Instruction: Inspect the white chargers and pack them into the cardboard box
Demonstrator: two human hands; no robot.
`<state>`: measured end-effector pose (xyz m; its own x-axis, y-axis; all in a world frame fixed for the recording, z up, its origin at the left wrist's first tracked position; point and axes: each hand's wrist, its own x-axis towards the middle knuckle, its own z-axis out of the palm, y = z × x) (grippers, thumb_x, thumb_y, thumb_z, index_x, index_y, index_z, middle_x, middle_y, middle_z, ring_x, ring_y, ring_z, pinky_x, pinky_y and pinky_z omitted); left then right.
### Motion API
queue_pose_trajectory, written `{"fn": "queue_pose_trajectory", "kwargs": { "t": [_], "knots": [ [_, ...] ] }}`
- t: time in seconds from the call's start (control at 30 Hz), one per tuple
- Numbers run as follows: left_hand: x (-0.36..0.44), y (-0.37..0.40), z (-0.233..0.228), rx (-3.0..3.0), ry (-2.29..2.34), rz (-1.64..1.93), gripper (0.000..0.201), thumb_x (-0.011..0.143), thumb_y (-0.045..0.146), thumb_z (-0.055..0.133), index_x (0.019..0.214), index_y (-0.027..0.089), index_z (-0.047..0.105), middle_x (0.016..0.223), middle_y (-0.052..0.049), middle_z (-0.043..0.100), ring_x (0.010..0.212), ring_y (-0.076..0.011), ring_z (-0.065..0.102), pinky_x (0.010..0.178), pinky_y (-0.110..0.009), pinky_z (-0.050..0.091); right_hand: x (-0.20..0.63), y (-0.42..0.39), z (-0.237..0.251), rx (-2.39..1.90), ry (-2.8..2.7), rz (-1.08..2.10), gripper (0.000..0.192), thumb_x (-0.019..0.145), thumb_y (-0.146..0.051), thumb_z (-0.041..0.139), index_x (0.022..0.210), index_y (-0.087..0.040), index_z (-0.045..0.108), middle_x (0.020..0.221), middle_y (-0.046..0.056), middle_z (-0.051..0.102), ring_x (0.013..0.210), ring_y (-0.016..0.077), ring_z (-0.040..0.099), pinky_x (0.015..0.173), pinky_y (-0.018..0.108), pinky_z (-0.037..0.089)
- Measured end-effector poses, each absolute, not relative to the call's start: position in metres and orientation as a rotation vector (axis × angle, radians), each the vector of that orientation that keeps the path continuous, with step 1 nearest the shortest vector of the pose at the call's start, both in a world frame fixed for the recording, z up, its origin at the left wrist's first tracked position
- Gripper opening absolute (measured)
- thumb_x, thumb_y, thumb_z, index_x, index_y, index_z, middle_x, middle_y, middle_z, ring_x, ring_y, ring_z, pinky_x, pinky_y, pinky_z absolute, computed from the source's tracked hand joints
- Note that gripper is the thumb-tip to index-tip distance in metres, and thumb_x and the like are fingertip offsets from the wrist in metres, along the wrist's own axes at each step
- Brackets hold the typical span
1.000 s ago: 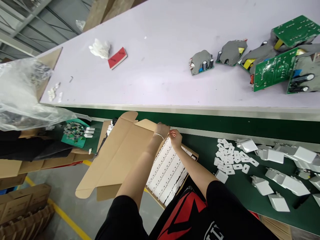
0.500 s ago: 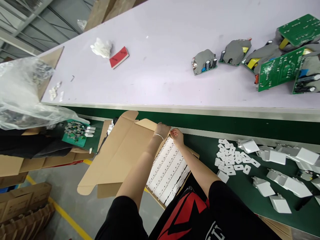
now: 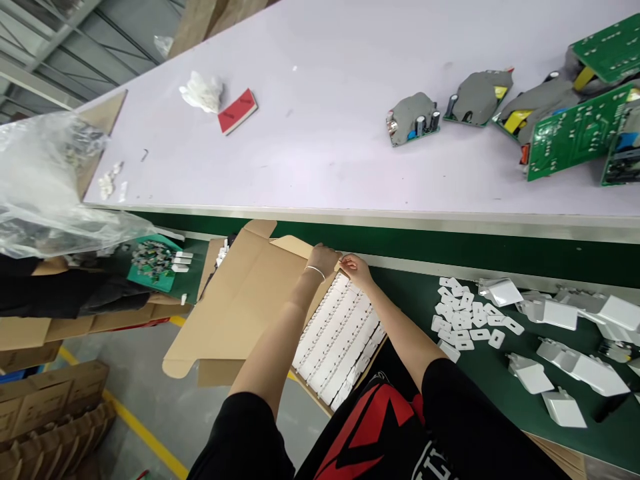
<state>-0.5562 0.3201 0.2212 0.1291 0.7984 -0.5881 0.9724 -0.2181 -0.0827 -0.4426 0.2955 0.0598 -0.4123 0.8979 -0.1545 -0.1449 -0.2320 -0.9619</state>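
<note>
A cardboard box [image 3: 240, 300] stands with its lid swung out to the left. Packed inside it are rows of white plastic parts [image 3: 330, 333]. My left hand [image 3: 324, 259], with a thin bracelet at the wrist, is closed at the box's far corner, its fingertips mostly hidden. Close beside it, my right hand [image 3: 357, 269] pinches at the same corner above the rows. What lies between the fingers of either hand is too small to make out.
On the green lower surface at right are small white plates [image 3: 460, 313] and white housings [image 3: 565, 408]. Circuit boards [image 3: 575, 137] sit on the raised white shelf [image 3: 320, 160]. At left are a plastic bag [image 3: 55, 187] and another person's dark sleeve [image 3: 75, 292].
Both hands stay at the box's far corner, the right one shifting slightly. The open lid's outer end has risen a little. The camera view has moved slightly.
</note>
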Motion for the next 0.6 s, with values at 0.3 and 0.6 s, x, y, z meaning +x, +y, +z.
{"fn": "queue_pose_trajectory", "kwargs": {
  "t": [0.3, 0.6],
  "knots": [
    [-0.555, 0.317, 0.227, 2.106, 1.658, -0.895, 0.026, 0.103, 0.036, 0.067, 0.119, 0.017, 0.074, 0.116, -0.009, 0.077, 0.111, -0.0257, 0.071, 0.109, -0.050, 0.048, -0.426, 0.309, 0.058, -0.865, -1.204, 1.932, 0.023, 0.102, -0.037, 0.075, 0.099, -0.015, 0.072, 0.095, 0.002, 0.076, 0.085, 0.0163, 0.075, 0.080, 0.035, 0.066],
    [-0.557, 0.313, 0.225, 2.138, 1.682, -0.860, 0.020, 0.105, 0.025, 0.060, 0.114, 0.018, 0.076, 0.113, -0.008, 0.079, 0.108, -0.0245, 0.072, 0.108, -0.047, 0.046, -0.420, 0.277, 0.057, -1.006, -1.174, 1.809, 0.021, 0.104, -0.037, 0.071, 0.106, -0.016, 0.072, 0.102, 0.004, 0.074, 0.089, 0.0168, 0.073, 0.083, 0.036, 0.064]
  ]
}}
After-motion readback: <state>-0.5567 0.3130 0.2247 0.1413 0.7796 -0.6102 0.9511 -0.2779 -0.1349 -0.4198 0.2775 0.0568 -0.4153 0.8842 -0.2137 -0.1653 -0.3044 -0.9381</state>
